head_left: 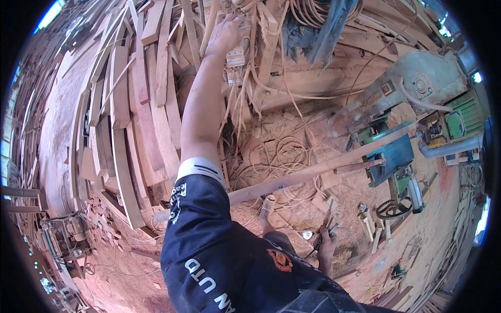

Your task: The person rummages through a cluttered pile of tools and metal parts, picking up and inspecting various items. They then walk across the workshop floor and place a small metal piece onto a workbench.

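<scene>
My left arm stretches up and away, its hand [228, 35] against a cluster of boxes and cables on a wooden post [269, 44]. The fingertips are partly lost among the cables, so their grip is unclear. Just below this hand is a small white electrical switch box [236, 57] with several wires hanging from it. Low on the right, my right hand [327, 244] is closed around a slim dark hand tool [333, 228], whose exact kind is too small to make out. Near it, a small round whitish thing [307, 235] shows above the floor.
A long wooden beam [302, 177] crosses in front of me to a green and blue woodworking machine [394, 156] with a black handwheel [394, 208]. Loose cable coils [287, 154] lie on the dusty floor. Stacked planks [122, 109] fill the left; another machine [68, 232] stands beyond.
</scene>
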`<state>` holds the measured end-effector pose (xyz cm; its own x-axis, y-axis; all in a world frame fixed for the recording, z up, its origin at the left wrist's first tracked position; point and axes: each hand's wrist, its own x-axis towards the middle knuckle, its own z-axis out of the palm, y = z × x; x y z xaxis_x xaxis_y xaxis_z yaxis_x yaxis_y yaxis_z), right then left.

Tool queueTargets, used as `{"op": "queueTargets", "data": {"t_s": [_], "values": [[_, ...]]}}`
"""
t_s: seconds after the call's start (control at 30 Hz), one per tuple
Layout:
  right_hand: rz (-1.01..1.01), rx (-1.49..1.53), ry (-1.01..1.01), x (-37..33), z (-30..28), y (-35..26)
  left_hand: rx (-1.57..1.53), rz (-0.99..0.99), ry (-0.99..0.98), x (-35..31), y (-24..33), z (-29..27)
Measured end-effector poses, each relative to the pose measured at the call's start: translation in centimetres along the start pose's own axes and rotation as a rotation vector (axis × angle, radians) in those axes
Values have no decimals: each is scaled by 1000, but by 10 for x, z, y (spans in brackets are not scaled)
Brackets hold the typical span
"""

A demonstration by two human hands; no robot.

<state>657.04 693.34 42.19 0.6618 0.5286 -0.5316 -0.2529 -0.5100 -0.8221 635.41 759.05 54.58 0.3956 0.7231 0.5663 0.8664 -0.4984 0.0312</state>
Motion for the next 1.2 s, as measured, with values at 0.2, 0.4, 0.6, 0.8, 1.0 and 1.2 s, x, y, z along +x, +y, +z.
{"op": "queueTargets", "data": {"t_s": [0.2, 0.4, 0.6, 0.8, 1.0, 1.2], "values": [[62, -50, -28, 5, -4, -2, -189, -140, -232, 13, -12, -9], [74, -60, -4, 7, -8, 0, -42, -1, -165, 10, 0, -9], [63, -6, 2, 13, -11, 3, -172, -117, -161, 18, -11, -19], [70, -12, 27, 19, -18, 16, -493, -109, 48, 27, -30, -2], [48, 15, 10, 23, -22, 24, -611, -201, 39, 26, -39, -8], [81, 22, -12, 21, -20, 22, -714, -142, 96, 17, -34, -8]]}}
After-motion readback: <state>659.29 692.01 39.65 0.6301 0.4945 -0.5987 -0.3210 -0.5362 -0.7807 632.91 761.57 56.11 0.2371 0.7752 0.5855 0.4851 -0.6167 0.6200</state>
